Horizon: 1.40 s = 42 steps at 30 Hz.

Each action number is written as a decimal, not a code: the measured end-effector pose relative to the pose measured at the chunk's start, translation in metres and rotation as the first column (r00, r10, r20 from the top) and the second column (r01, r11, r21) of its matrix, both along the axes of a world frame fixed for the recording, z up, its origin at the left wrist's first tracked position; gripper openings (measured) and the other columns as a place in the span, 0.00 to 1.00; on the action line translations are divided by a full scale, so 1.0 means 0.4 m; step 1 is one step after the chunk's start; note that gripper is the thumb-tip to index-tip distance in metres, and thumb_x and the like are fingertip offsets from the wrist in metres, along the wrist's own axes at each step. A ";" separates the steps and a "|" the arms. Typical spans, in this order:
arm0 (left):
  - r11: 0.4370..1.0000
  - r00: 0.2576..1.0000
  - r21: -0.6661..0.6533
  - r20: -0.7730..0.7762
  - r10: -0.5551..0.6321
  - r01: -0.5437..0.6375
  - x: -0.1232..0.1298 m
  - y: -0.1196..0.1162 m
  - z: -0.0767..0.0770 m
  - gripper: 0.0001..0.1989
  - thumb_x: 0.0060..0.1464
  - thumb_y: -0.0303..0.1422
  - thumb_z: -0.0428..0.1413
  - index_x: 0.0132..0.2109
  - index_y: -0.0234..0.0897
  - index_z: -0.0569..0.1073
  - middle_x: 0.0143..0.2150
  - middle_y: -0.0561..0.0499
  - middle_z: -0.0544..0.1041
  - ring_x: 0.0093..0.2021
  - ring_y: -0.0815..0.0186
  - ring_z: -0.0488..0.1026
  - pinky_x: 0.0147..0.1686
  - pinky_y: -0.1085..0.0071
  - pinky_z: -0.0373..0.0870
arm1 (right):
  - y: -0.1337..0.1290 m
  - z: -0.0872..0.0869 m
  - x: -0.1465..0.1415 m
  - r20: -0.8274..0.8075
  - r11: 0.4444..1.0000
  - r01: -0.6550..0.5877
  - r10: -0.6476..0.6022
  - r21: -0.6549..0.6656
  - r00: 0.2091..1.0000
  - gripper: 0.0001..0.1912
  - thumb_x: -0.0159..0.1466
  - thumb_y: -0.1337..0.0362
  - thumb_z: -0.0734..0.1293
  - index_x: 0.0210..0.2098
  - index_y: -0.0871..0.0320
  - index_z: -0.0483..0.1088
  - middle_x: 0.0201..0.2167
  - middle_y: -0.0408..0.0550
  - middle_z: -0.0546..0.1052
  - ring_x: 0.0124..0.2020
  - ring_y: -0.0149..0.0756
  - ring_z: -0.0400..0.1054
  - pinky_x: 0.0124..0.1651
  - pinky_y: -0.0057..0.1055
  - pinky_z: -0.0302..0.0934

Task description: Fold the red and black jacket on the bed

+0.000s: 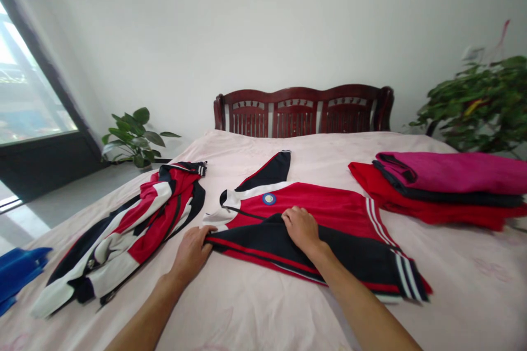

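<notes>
A red, navy and white jacket (329, 203) lies spread on the bed, its collar to the left and a round blue badge on its chest. Its near navy sleeve (354, 260) is folded across the body, with striped cuff and hem at the right; the far sleeve sticks out toward the headboard. My left hand (195, 249) pinches the shoulder edge near the collar. Over the middle of the jacket, my right hand (302, 227) has curled fingers closed on the edge of the navy sleeve.
On the pink bedsheet (255, 312), a crumpled second jacket (156, 214) lies left, beside blue cloth (20, 271). Folded clothes (453, 175) are stacked right. Behind are a wooden headboard (302, 112) and plants (135, 137) on both sides.
</notes>
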<state>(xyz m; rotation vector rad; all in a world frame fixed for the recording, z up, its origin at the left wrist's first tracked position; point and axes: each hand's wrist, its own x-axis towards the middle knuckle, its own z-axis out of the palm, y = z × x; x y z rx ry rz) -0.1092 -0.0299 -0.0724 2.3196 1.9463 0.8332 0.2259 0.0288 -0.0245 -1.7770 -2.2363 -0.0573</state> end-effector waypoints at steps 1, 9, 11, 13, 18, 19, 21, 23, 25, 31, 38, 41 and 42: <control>1.000 1.000 0.001 -0.002 0.001 -0.001 0.000 -0.001 0.001 0.18 0.50 0.26 0.52 0.49 0.40 0.74 0.41 0.47 0.79 0.46 0.55 0.75 0.51 0.57 0.68 | 0.005 -0.001 0.000 -0.006 0.999 0.043 -0.043 0.007 0.999 0.18 0.72 0.58 0.55 0.47 0.54 0.75 0.47 0.51 0.78 0.47 0.42 0.68 0.45 0.36 0.58; 0.999 1.000 -0.022 0.009 -0.027 0.028 -0.001 -0.014 0.017 0.22 0.50 0.24 0.50 0.52 0.40 0.74 0.42 0.47 0.79 0.47 0.55 0.73 0.52 0.57 0.67 | 0.065 -0.007 -0.003 -0.006 0.995 0.090 -0.090 -0.054 0.996 0.16 0.71 0.56 0.58 0.46 0.53 0.76 0.46 0.50 0.79 0.47 0.40 0.70 0.45 0.35 0.58; 0.999 0.999 -0.038 -0.011 -0.035 0.035 0.001 -0.019 0.023 0.22 0.52 0.24 0.49 0.52 0.40 0.74 0.42 0.47 0.78 0.47 0.55 0.72 0.53 0.57 0.67 | 0.083 -0.010 0.001 -0.014 0.990 0.128 -0.129 -0.066 0.992 0.18 0.72 0.56 0.55 0.47 0.53 0.75 0.46 0.51 0.79 0.45 0.40 0.71 0.42 0.34 0.58; 0.998 0.997 -0.044 -0.057 -0.046 0.043 0.003 -0.024 0.027 0.22 0.53 0.23 0.48 0.53 0.40 0.74 0.42 0.47 0.78 0.47 0.55 0.72 0.53 0.56 0.66 | 0.094 -0.017 0.006 -0.016 0.985 0.151 -0.153 -0.085 0.988 0.18 0.72 0.55 0.56 0.46 0.54 0.75 0.44 0.51 0.79 0.43 0.39 0.72 0.39 0.33 0.57; 0.999 0.993 -0.040 -0.111 -0.038 0.034 0.000 -0.030 0.020 0.25 0.52 0.21 0.47 0.56 0.40 0.73 0.44 0.46 0.78 0.49 0.54 0.72 0.55 0.56 0.65 | 0.081 -0.021 0.007 -0.009 0.985 0.149 -0.150 -0.087 0.989 0.13 0.70 0.59 0.61 0.44 0.55 0.75 0.44 0.50 0.80 0.46 0.42 0.72 0.44 0.35 0.59; 0.999 0.994 -0.039 -0.104 -0.030 0.026 -0.002 -0.030 0.017 0.26 0.52 0.21 0.47 0.57 0.40 0.73 0.45 0.46 0.78 0.50 0.54 0.72 0.55 0.56 0.65 | 0.071 -0.015 0.007 -0.005 0.987 0.142 -0.143 -0.077 0.990 0.13 0.70 0.59 0.60 0.46 0.55 0.74 0.46 0.51 0.79 0.48 0.43 0.72 0.46 0.37 0.59; 0.999 0.996 -0.042 -0.088 -0.014 0.011 -0.006 -0.031 0.011 0.28 0.50 0.20 0.48 0.57 0.40 0.72 0.48 0.47 0.78 0.52 0.55 0.72 0.56 0.57 0.65 | 0.044 0.002 0.011 0.002 0.992 0.114 -0.114 -0.055 0.994 0.17 0.70 0.58 0.60 0.52 0.58 0.73 0.51 0.55 0.77 0.52 0.46 0.70 0.51 0.39 0.59; 0.999 0.997 -0.046 -0.081 0.008 -0.012 -0.007 -0.031 0.008 0.29 0.49 0.20 0.48 0.58 0.40 0.72 0.50 0.46 0.79 0.53 0.56 0.73 0.56 0.58 0.65 | 0.003 0.016 0.021 0.009 0.997 0.062 -0.062 -0.044 0.998 0.21 0.70 0.57 0.60 0.57 0.60 0.69 0.56 0.57 0.75 0.57 0.46 0.67 0.57 0.40 0.57; 0.998 0.995 -0.047 -0.091 0.036 -0.041 -0.004 -0.030 0.009 0.28 0.49 0.21 0.48 0.58 0.39 0.72 0.50 0.46 0.79 0.53 0.55 0.73 0.57 0.58 0.65 | -0.045 0.018 0.040 0.025 0.999 -0.013 0.014 -0.030 1.000 0.24 0.70 0.57 0.59 0.62 0.60 0.66 0.62 0.56 0.71 0.62 0.46 0.63 0.63 0.41 0.53; 0.991 0.967 -0.066 -0.237 0.098 -0.117 0.007 -0.027 0.021 0.25 0.53 0.22 0.48 0.57 0.40 0.72 0.49 0.47 0.80 0.52 0.55 0.74 0.61 0.56 0.59 | -0.159 -0.058 0.176 0.179 0.997 -0.071 0.067 0.020 0.982 0.28 0.71 0.54 0.57 0.66 0.58 0.63 0.68 0.56 0.64 0.69 0.50 0.55 0.70 0.53 0.43; 0.974 0.927 -0.158 -0.362 0.097 -0.164 0.030 -0.029 0.065 0.32 0.50 0.20 0.49 0.63 0.39 0.68 0.59 0.41 0.73 0.59 0.52 0.71 0.60 0.53 0.63 | -0.180 -0.086 0.353 0.263 0.987 0.076 -0.110 0.139 0.958 0.29 0.71 0.52 0.54 0.65 0.61 0.64 0.66 0.59 0.66 0.67 0.51 0.59 0.69 0.55 0.44; 0.997 0.955 -0.059 -0.290 -0.065 0.050 0.114 -0.020 0.076 0.27 0.59 0.23 0.46 0.65 0.40 0.66 0.68 0.42 0.65 0.68 0.54 0.61 0.66 0.54 0.58 | -0.180 -0.091 0.395 0.276 0.978 0.062 -0.117 0.201 0.954 0.29 0.71 0.52 0.55 0.65 0.60 0.65 0.66 0.59 0.66 0.67 0.52 0.58 0.69 0.56 0.43; 0.989 0.949 -0.047 -0.277 -0.147 0.140 0.149 -0.016 0.073 0.26 0.63 0.27 0.45 0.66 0.41 0.65 0.70 0.43 0.62 0.70 0.54 0.58 0.68 0.53 0.56 | -0.179 -0.097 0.407 0.282 0.977 0.054 -0.112 0.205 0.953 0.29 0.70 0.52 0.55 0.64 0.60 0.65 0.65 0.58 0.67 0.67 0.52 0.58 0.69 0.55 0.44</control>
